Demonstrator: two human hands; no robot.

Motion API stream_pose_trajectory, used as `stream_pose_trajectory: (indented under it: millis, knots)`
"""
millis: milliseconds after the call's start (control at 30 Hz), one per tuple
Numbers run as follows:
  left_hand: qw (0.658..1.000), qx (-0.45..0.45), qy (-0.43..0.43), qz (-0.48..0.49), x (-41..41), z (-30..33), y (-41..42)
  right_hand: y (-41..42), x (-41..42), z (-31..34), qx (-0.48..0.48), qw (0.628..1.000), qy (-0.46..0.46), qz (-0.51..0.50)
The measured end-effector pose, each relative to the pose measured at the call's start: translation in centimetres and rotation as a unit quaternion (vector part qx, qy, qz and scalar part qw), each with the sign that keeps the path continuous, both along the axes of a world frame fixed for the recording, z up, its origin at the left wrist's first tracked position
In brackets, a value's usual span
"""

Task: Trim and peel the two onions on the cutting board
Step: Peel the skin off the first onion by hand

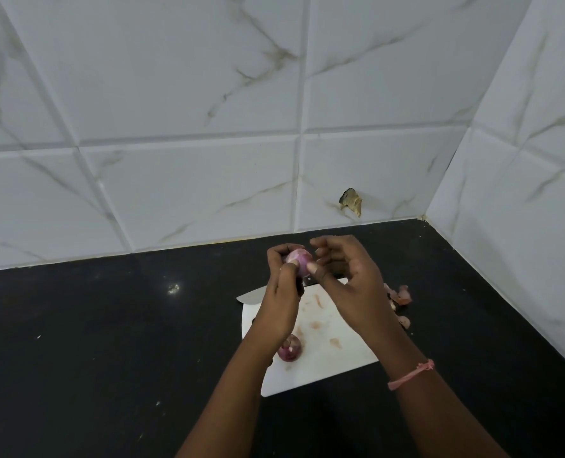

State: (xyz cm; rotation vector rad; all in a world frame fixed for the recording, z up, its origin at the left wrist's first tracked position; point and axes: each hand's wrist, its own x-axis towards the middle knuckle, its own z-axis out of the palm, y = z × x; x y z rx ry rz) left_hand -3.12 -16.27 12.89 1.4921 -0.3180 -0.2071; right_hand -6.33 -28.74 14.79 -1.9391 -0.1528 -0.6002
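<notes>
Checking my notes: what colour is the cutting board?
White, with faint pinkish stains: the cutting board, seen in the head view.

A black speckled counter [92, 342] is backed by white marble-veined wall tiles [182, 94] that meet a side wall [538, 160] in the right corner, one tile near the counter is marked by a chipped hole [351, 201], and a light glint [173, 288] is reflected on the counter.
</notes>
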Motion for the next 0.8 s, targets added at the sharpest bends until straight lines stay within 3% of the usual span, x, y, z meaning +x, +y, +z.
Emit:
stream_pose_trajectory:
  millis: [200, 567, 733, 800]
  knots:
    - [1.000, 0.013, -0.025, 0.005, 0.2, -0.4, 0.0, -0.1, 0.2, -0.4, -0.012, 0.999, -0.004, -0.047]
    - [0.999, 0.028, -0.012, 0.012, 0.1, -0.1, 0.4, -0.9, 0.3, 0.3, -0.012, 0.998, 0.067, 0.011]
    - [0.996, -0.017, 0.087, 0.020, 0.1, 0.5, 0.5, -1.4, 0.0, 0.4, -0.083, 0.995, 0.046, 0.042]
    - [0.991, -0.041, 0.127, 0.020, 0.3, 0.6, 0.8, -2.2, 0.0, 0.1, -0.116, 0.988, 0.077, 0.058]
